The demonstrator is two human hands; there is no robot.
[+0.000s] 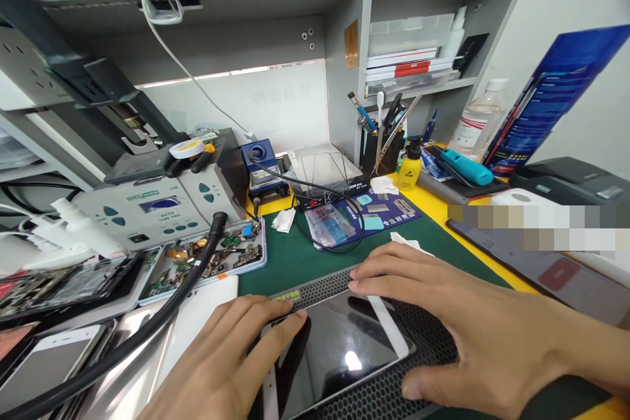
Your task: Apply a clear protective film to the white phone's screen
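Observation:
A smartphone [339, 348] with a white frame and dark glossy screen lies face up, a bright light mirrored in it. Beneath it is a black honeycomb-patterned pad [327, 285] with a yellow-green label. My left hand [231, 354] rests at the phone's left end, fingers stretched out and the fingertips touching its far left corner and the pad. My right hand [457, 321] arches over the right end, fingers reaching to the far edge of the phone and pad. Its thumb is spread apart toward the near side, over the pad. Neither hand is wrapped round anything.
Left of the pad stand a tray of circuit boards [246, 256], several phones and a thick black hose [197, 275]. Behind are a grey hot-air station [162, 210], a coiled cable and a yellow bottle [409, 170]. Another phone [531, 269] lies at right.

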